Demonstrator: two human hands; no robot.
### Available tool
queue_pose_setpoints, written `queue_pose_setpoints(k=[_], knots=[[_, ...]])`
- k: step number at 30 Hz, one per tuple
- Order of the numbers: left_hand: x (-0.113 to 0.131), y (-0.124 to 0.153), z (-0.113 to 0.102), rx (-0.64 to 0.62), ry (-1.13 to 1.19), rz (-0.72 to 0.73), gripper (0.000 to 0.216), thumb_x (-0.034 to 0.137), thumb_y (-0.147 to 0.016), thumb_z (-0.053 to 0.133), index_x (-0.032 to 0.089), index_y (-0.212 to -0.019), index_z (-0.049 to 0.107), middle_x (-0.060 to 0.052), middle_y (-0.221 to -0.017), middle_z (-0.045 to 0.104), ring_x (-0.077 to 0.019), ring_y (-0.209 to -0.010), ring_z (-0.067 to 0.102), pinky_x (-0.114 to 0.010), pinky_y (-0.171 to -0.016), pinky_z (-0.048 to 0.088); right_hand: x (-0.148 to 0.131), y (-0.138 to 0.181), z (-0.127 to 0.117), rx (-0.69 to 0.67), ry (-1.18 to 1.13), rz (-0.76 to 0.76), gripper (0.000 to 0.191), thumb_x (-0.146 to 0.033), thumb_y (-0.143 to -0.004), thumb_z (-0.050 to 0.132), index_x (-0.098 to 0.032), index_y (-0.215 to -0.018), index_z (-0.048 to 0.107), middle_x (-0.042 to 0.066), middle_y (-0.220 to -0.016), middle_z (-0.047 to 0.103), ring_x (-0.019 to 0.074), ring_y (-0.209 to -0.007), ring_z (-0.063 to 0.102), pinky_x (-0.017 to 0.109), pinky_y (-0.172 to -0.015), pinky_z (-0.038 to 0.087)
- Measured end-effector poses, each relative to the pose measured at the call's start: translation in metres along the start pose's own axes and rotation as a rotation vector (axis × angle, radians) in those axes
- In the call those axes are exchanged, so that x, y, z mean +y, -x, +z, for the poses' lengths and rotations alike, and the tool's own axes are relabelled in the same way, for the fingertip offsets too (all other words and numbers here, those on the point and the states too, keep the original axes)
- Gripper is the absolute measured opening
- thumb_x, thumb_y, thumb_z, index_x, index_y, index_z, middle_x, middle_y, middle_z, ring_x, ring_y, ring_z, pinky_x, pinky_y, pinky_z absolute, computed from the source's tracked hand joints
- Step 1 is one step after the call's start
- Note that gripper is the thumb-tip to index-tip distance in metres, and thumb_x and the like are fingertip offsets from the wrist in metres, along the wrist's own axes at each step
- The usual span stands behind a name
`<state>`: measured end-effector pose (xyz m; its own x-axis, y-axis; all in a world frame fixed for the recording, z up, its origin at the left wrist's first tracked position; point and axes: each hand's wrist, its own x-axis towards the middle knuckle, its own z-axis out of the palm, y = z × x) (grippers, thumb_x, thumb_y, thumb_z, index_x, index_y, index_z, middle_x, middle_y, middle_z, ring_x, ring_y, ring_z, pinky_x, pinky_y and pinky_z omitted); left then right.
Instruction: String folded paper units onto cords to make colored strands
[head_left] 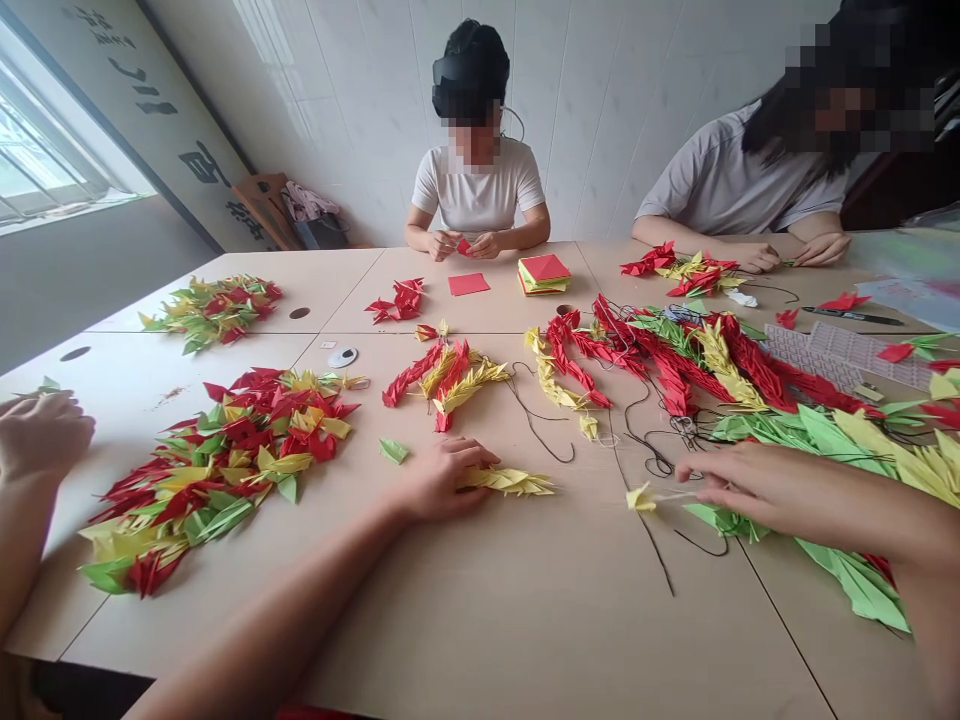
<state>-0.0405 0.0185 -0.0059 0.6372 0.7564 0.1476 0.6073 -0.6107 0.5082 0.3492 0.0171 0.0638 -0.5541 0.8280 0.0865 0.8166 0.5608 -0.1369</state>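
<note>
My left hand (pixel 450 482) lies on the table, its fingers closed over one end of a strand of nested yellow paper cranes (pixel 517 482). My right hand (pixel 739 482) is raised a little over the table, pinching a thin white thread (pixel 679 496). That thread runs left to a single yellow folded paper piece (pixel 641 498). Its fingertips are partly hidden. Dark cords (pixel 660 560) lie beneath and beside the right hand. A green folded paper piece (pixel 394 450) rests just left of my left hand.
Loose paper cranes (pixel 247 440) form a pile at left, near another person's hand (pixel 45 435). Crane strands (pixel 660 350) and tangled cords spread at right, with green strands (pixel 817 440) under my right forearm. Opposite, a person folds red paper (pixel 463 245) near a paper stack (pixel 544 272).
</note>
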Motion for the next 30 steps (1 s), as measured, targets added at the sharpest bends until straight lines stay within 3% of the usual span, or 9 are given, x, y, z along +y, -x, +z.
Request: queue_pose_setpoints(k=[3,7,11,14,16,19,23,26,30], knots=[[0.001,0.000,-0.001,-0.006,-0.038,0.027,0.036,0.028,-0.077,0.062,0.019,-0.112,0.059,-0.006,-0.102,0.068,-0.0220,-0.092,0.064,-0.033,-0.082,0.049,0.004,0.005,0.011,-0.134,0.025,-0.055,0.024,-0.042,-0.088,0.049,-0.029,-0.088,0.069,0.005,-0.086,0.069,0.0250,-0.083,0.064,0.037,-0.069,0.047],[-0.001,0.002,-0.009,-0.041,-0.084,0.129,0.040,0.034,-0.078,0.059,0.019,-0.115,0.057,-0.007,-0.101,0.068,-0.0232,-0.089,0.064,-0.035,-0.081,0.048,-0.025,-0.010,0.015,0.051,0.021,-0.064,0.029,-0.037,-0.095,0.039,-0.025,-0.092,0.065,0.005,-0.098,0.067,0.0238,-0.094,0.060,0.040,-0.082,0.041],[-0.007,0.006,-0.021,-0.095,-0.162,0.185,0.049,0.035,-0.074,0.060,0.020,-0.121,0.052,-0.009,-0.107,0.067,-0.0246,-0.093,0.064,-0.035,-0.083,0.046,-0.077,-0.033,0.037,0.060,-0.089,-0.185,0.028,-0.035,-0.095,0.046,-0.022,-0.118,0.056,0.007,-0.114,0.064,0.0225,-0.105,0.057,0.038,-0.087,0.037],[-0.010,0.009,-0.030,-0.117,-0.215,0.117,0.038,0.032,-0.071,0.062,0.019,-0.106,0.056,-0.006,-0.095,0.067,-0.0216,-0.082,0.064,-0.032,-0.076,0.045,-0.108,-0.048,0.063,0.071,-0.137,-0.210,0.039,-0.037,-0.091,0.056,-0.019,-0.125,0.051,0.009,-0.119,0.063,0.0220,-0.107,0.057,0.039,-0.091,0.034],[-0.012,0.010,-0.033,-0.136,-0.228,0.063,0.023,0.029,-0.071,0.062,0.019,-0.092,0.057,-0.002,-0.083,0.066,-0.0176,-0.070,0.061,-0.029,-0.069,0.043,-0.117,-0.055,0.074,0.075,-0.114,-0.191,0.030,-0.033,-0.090,0.059,-0.021,-0.117,0.056,0.007,-0.109,0.067,0.0211,-0.099,0.058,0.037,-0.087,0.033],[-0.012,0.010,-0.034,-0.158,-0.216,0.041,0.013,0.023,-0.071,0.060,0.020,-0.082,0.057,0.000,-0.077,0.064,-0.0152,-0.066,0.059,-0.026,-0.065,0.041,-0.112,-0.062,0.073,0.074,0.008,-0.160,0.006,-0.020,-0.088,0.058,-0.020,-0.090,0.064,0.005,-0.084,0.069,0.0210,-0.090,0.058,0.038,-0.083,0.030],[-0.007,0.007,-0.029,-0.136,-0.216,0.064,0.014,0.020,-0.068,0.059,0.020,-0.082,0.058,0.000,-0.077,0.064,-0.0151,-0.067,0.058,-0.025,-0.063,0.040,-0.082,-0.061,0.053,-0.042,0.102,-0.173,0.009,-0.016,-0.082,0.061,-0.020,-0.075,0.062,0.003,-0.078,0.066,0.0235,-0.091,0.057,0.043,-0.085,0.029],[-0.004,0.005,-0.021,-0.089,-0.217,0.074,0.019,0.023,-0.068,0.061,0.019,-0.086,0.059,0.000,-0.075,0.063,-0.0154,-0.064,0.057,-0.025,-0.061,0.040,-0.073,-0.061,0.039,-0.086,0.145,-0.146,0.007,-0.019,-0.077,0.067,-0.021,-0.079,0.061,0.005,-0.087,0.067,0.0266,-0.094,0.057,0.046,-0.085,0.031],[-0.005,0.006,-0.015,-0.075,-0.138,0.082,0.033,0.031,-0.069,0.065,0.018,-0.098,0.057,0.000,-0.073,0.062,-0.0148,-0.063,0.057,-0.025,-0.060,0.041,-0.100,-0.071,0.040,-0.048,0.033,-0.187,0.029,-0.032,-0.081,0.068,-0.020,-0.105,0.058,0.007,-0.107,0.065,0.0263,-0.102,0.058,0.045,-0.089,0.033]])
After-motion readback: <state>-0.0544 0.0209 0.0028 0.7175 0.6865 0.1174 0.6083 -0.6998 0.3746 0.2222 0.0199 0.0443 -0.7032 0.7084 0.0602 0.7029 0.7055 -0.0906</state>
